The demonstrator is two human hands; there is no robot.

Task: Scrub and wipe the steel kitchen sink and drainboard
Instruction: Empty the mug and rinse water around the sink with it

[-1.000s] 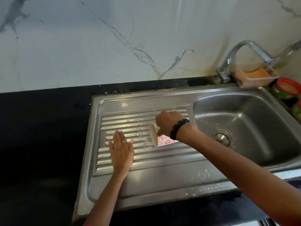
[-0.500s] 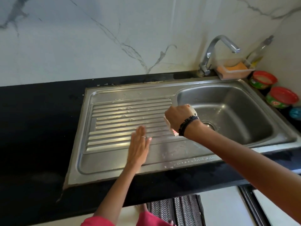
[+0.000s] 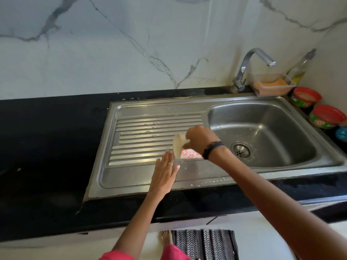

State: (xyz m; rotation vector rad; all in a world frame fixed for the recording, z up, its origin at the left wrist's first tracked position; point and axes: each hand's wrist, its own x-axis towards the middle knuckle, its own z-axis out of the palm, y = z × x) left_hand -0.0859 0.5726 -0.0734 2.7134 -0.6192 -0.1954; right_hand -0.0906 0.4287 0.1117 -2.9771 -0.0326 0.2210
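The steel sink [image 3: 262, 132] has a ribbed drainboard [image 3: 146, 136] on its left, wet with drops and white flecks. My right hand [image 3: 200, 139] grips a pale cup with a pink flower print [image 3: 180, 147], tipped on its side with its mouth facing left over the drainboard's right end. My left hand [image 3: 165, 173] lies flat with straight fingers on the drainboard's front part, its fingertips just below the cup's mouth. A drain strainer [image 3: 241, 149] sits in the basin floor.
A black countertop [image 3: 47, 147] surrounds the sink. Behind the basin stand a tap [image 3: 249, 66], a soap tray with an orange sponge [image 3: 272, 85] and a bottle [image 3: 300, 66]. Two red-lidded tubs [image 3: 317, 109] sit at the right. A mat [image 3: 204, 244] lies on the floor.
The camera pulled back and up. My right hand tipped the cup back over the drainboard's right end. My left hand slid right along the drainboard and stays flat.
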